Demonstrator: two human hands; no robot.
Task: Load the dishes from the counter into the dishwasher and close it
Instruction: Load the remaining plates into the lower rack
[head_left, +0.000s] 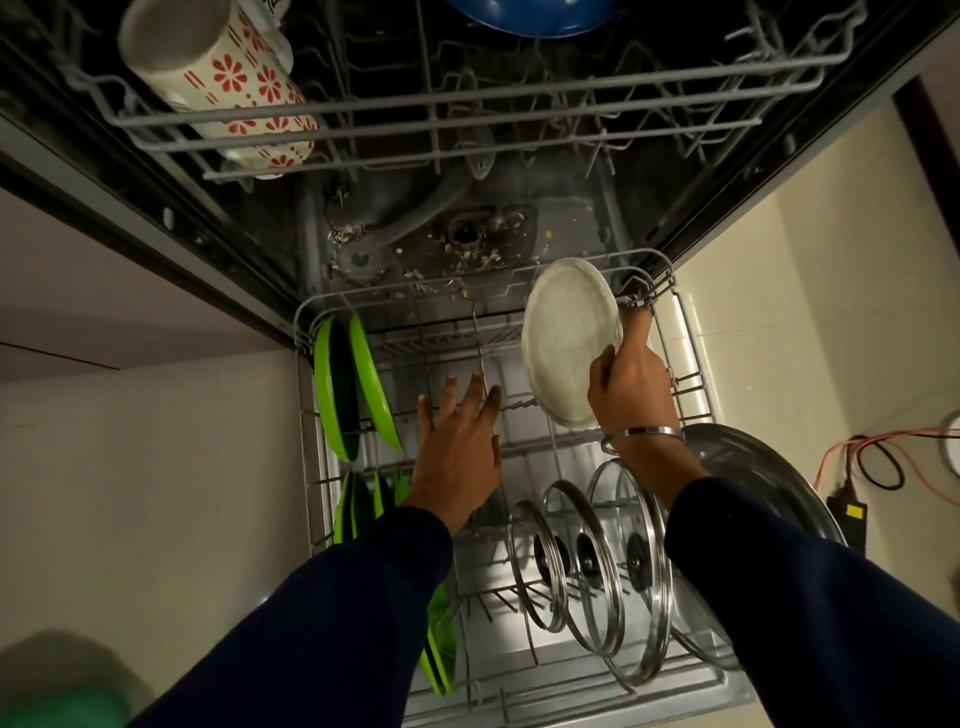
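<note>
My right hand (631, 387) grips a plate (570, 340) over the rack (693, 364); left hand (457, 441) spread. 3 lids (587, 558) are loaded; door still open.

The right hand (631, 387) grips a white plate (569, 340) on edge over the pulled-out lower rack (691, 364). The left hand (457, 441) hovers with fingers spread beside it. Green plates (358, 384) stand at the rack's left, glass lids (587, 561) near the front.
</note>
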